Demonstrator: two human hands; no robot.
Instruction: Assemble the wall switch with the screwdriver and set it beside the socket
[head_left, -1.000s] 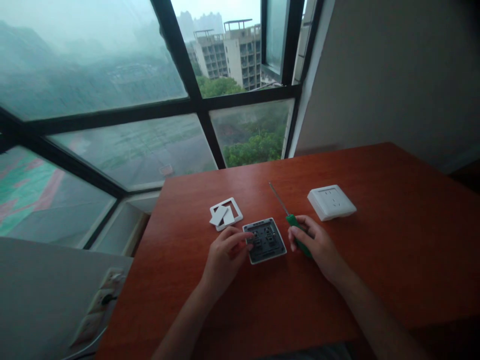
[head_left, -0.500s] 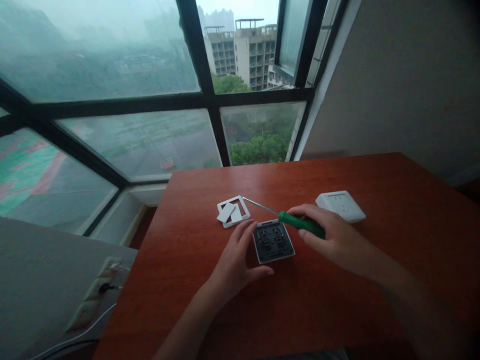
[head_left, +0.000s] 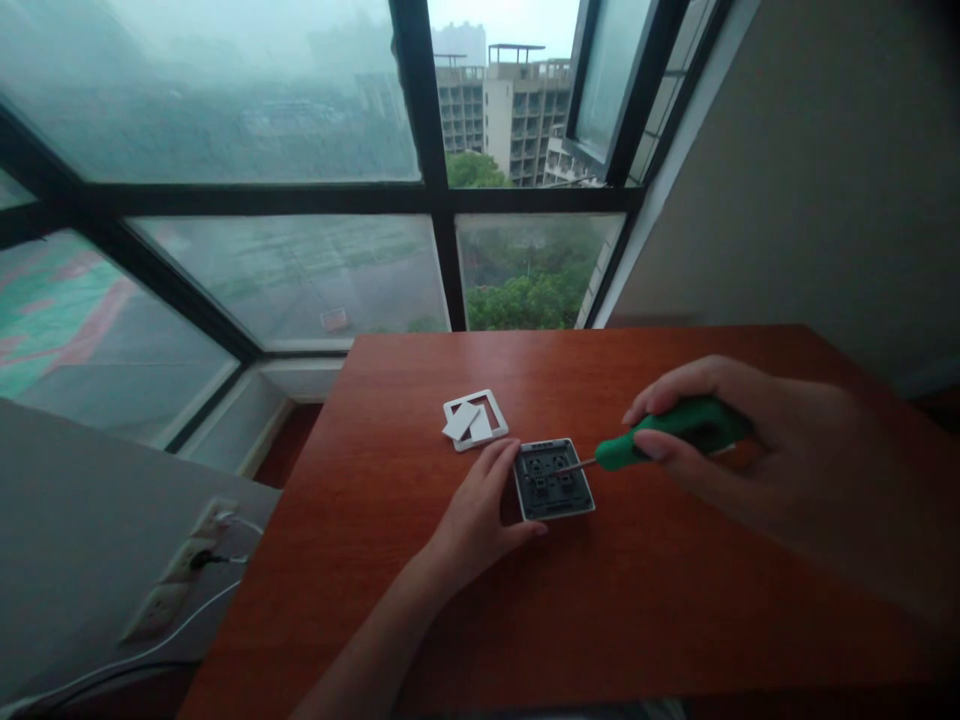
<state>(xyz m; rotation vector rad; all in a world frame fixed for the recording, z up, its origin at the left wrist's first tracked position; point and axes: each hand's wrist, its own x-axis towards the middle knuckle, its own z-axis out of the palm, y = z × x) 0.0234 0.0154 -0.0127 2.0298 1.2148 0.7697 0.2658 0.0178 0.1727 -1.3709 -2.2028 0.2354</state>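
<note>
A grey switch module (head_left: 555, 480) lies face up on the red-brown table (head_left: 637, 600), its dark inner parts showing. My left hand (head_left: 480, 520) rests against its left edge, fingers and thumb bracing the frame. My right hand (head_left: 750, 440) is raised above the table and wrapped round the green handle of a screwdriver (head_left: 660, 432). The screwdriver's metal tip points left and down onto the module's top face.
A white cover frame with loose white rocker plates (head_left: 475, 420) lies just behind the module. A large window with black bars (head_left: 435, 200) runs along the table's far and left sides. Wall sockets with a plugged cable (head_left: 180, 570) sit low at the left.
My right hand has lifted the screwdriver off the table, swung it round and brought its tip down onto the module. The view has shifted, and the white socket at the right is now hidden behind my hand.
</note>
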